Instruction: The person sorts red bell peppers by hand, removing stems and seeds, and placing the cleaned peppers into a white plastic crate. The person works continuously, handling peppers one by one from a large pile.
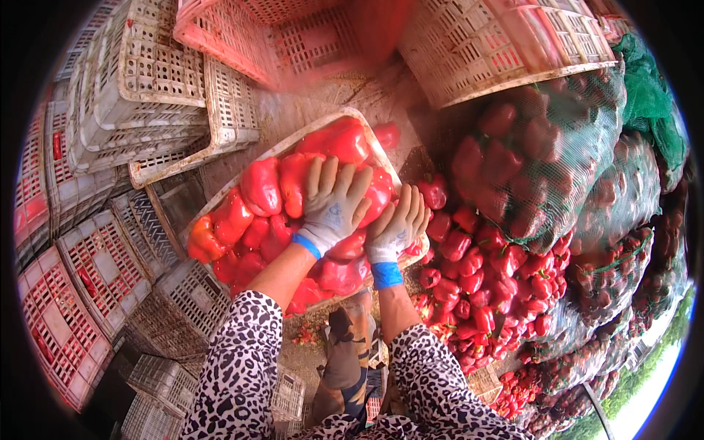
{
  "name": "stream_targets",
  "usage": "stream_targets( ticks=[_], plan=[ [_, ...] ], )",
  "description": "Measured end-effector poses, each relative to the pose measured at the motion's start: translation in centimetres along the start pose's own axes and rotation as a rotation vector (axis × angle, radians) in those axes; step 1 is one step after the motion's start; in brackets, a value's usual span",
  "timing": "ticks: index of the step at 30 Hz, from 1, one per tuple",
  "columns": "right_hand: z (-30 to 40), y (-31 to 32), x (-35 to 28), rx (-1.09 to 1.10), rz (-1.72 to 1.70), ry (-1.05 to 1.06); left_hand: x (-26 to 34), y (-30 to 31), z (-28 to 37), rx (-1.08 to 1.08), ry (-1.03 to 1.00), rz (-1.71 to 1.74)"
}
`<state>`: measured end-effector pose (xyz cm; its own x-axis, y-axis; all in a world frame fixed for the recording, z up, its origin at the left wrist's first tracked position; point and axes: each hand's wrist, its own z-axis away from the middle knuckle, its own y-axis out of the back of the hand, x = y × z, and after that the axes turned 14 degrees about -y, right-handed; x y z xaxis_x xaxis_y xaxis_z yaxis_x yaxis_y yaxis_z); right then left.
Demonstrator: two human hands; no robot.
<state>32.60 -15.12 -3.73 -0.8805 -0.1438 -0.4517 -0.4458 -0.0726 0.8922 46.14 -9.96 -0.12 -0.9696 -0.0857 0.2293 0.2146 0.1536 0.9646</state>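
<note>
A white plastic crate (274, 152) heaped with red bell peppers (261, 187) lies in front of me. My left hand (333, 201), in a tan-palmed work glove with a blue cuff, rests with spread fingers on the peppers near the crate's middle. At the crate's right side, my right hand (397, 223) in a matching glove presses on peppers beside the rim. Neither hand is closed around a pepper as far as I can see; what lies under the palms is hidden.
Stacked white crates (159, 55) stand on the left. A pink crate (264, 38) and a tilted white crate (467, 60) are at the top. Loose red peppers (473, 280) form a pile on the right, beside green mesh sacks (550, 148) of peppers. One pepper (386, 135) lies behind the crate.
</note>
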Motion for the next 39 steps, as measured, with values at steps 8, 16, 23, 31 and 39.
stream_targets(
  ticks=[8, 16, 23, 31, 39],
  plan=[
    [-5.6, 2.3, -6.5, -0.041, -0.308, 0.109, -0.1, 3.8, -0.3, 0.140, 0.069, 0.164],
    [-5.4, -1.2, -7.0, -0.204, -0.019, 0.355, -3.8, 3.8, 2.2, -0.008, 0.275, -0.009],
    [-4.7, -3.0, -6.7, -0.177, -0.047, 0.355, -3.8, 0.4, 2.9, 0.029, 0.303, -0.043],
    [-13.5, -1.8, -14.9, -0.154, -0.169, 0.624, -3.8, 0.8, 2.9, -0.002, 0.328, -0.015],
    [-11.6, -8.0, -14.0, -0.276, 0.182, 0.796, -4.1, -0.2, 3.0, 0.016, 0.351, 0.041]
  ],
)
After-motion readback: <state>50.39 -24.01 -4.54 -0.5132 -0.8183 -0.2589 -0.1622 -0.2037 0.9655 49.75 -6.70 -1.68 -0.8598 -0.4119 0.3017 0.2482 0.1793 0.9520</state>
